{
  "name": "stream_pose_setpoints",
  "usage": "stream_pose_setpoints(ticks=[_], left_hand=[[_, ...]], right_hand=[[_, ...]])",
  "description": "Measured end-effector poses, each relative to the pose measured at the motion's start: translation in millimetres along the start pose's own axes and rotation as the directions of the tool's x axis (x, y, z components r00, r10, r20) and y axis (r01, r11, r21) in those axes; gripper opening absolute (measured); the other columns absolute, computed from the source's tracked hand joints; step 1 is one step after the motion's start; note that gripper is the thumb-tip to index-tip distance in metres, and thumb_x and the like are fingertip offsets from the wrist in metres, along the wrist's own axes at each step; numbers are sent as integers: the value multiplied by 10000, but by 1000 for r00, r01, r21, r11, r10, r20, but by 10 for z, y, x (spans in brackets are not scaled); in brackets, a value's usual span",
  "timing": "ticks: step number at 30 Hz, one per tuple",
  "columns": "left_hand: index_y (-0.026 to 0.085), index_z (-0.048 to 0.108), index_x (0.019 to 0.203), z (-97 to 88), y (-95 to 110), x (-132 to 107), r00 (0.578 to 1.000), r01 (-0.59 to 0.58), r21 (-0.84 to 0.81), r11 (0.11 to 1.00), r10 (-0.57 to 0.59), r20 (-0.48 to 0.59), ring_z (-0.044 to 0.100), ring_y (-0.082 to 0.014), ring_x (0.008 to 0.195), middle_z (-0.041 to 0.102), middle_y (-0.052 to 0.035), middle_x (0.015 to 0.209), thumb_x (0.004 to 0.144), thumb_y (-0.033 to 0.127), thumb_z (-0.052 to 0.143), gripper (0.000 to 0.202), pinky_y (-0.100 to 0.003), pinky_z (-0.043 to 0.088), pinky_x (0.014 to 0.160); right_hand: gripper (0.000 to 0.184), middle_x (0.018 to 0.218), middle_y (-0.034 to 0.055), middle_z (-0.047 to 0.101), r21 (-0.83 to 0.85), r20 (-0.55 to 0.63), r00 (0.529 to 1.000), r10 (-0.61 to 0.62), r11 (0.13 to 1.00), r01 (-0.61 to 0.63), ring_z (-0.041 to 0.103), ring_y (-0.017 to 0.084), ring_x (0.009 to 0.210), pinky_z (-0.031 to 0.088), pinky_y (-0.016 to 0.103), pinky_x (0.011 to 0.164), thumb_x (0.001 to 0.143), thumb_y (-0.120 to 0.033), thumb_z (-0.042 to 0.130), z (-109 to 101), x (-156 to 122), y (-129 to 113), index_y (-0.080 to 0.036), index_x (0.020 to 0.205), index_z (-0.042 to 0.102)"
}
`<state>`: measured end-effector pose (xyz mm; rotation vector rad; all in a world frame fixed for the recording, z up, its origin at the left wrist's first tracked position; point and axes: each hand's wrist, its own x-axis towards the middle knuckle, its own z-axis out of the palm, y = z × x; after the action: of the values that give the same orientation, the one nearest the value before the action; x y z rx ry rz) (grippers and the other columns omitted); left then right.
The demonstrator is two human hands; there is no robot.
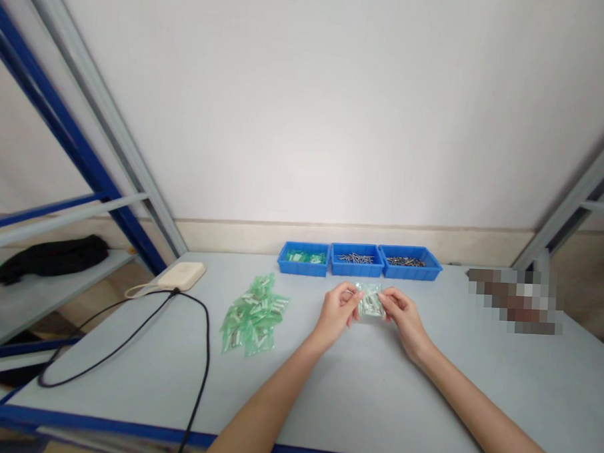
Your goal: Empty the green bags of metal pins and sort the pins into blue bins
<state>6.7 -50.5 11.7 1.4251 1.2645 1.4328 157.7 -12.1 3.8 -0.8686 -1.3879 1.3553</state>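
Just ahead of the wrists, the left hand (335,315) and right hand (405,321) hold a small clear plastic packet (369,301) in a narrow pinch between them. Its thin, slick film could slip if either pinch eased. Left of the hands lies a loose heap of green-tinted bags (255,316) on the pale grey bench (364,403). Farther left are a beige pad (182,276) and its black cable (207,356). Straight ahead, three shallow blue plastic trays (358,261) hold more green bags (305,257) and steel screws (355,258).
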Motion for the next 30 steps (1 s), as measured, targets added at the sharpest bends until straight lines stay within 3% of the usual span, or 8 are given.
stream_pose_setpoints(ticks=[8,12,14,17,20,22,26,30], left_hand=[[171,487,737,45,7,22,1000,11,-168,986,-12,-6,384,-60,338,497,57,444,745,542,568,380,-171,281,350],[193,440,912,-41,44,70,972,-69,-283,957,0,-236,370,-61,322,499,89,446,748,567,548,422,-160,268,343],[191,430,931,-181,90,81,901,-148,-292,945,8,-433,382,-62,342,490,92,451,770,545,530,402,-156,284,357],[184,440,881,-481,133,85,731,-251,-295,922,-19,-682,382,-62,363,454,94,445,780,514,513,353,-157,287,371],[189,441,826,-778,97,101,554,-316,-281,906,-65,-830,355,-61,362,413,104,435,759,478,517,306,-160,272,370],[191,443,810,-923,37,125,472,-327,-284,902,-104,-875,346,-63,360,403,106,436,749,455,504,278,-165,266,369],[189,449,799,-1039,-61,177,394,-320,-290,902,-151,-906,344,-68,356,389,106,436,750,424,464,241,-177,259,373],[184,463,801,-1014,-70,203,401,-303,-273,913,-138,-906,353,-70,362,384,104,434,749,399,460,222,-183,277,386]], right_hand=[[429,661,6,589,-33,-17,1000,-8,999,7,517,139,589,401,233,502,626,-579,670,77,216,57,-183,775,604],[450,758,51,650,-360,61,992,-106,925,121,574,166,621,425,251,512,751,-576,505,367,813,-35,-161,886,615],[414,788,61,670,-543,121,980,-160,815,200,591,174,654,443,267,565,817,-507,436,612,1151,-104,-154,920,626],[268,882,66,684,-612,179,963,-201,744,269,603,184,786,445,284,701,832,-356,473,1017,1537,-144,-168,905,650],[158,858,64,695,-664,279,942,-187,672,330,605,193,821,430,294,761,800,-250,542,1374,1720,-66,-173,836,676],[131,830,60,700,-686,352,923,-157,628,369,612,190,816,431,290,765,787,-220,566,1563,1766,27,-172,802,686],[135,813,41,712,-689,503,861,-79,564,454,624,167,776,447,264,741,775,-189,578,1795,1803,193,-165,811,706],[164,808,28,724,-656,629,778,2,537,530,635,161,756,465,250,733,782,-190,566,1841,1840,268,-159,820,723]])
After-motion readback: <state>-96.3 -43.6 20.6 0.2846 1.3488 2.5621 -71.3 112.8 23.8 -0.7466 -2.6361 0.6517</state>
